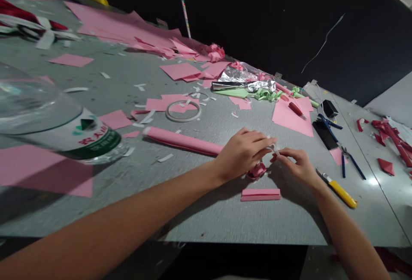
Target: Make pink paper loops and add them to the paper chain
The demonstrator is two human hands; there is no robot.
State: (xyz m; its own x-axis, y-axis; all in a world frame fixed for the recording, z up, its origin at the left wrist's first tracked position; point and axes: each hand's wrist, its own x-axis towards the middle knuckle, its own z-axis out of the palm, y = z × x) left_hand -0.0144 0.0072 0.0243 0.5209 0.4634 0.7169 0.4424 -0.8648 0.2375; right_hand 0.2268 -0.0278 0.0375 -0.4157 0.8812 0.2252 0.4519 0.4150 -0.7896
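Observation:
My left hand [246, 150] is closed, its fingertips on a white strip [273, 147] that looks like tape. Just right of it, my right hand [296, 164] pinches at the lower end of the same strip, beside a small dark red bit. A crumpled pink paper piece [256, 171] lies on the table under the left fingers. The rolled pink paper tube [183, 140] runs from the left to behind my left hand. Nearer the front edge lies a folded pink strip [260, 194].
A large clear bottle [64, 121] stands at the left. A white tape ring [183, 111], foil [238, 75] and pink sheets lie farther back. At right are blue-handled pliers [352, 162], a yellow cutter [343, 193] and a red-handled tool [296, 110].

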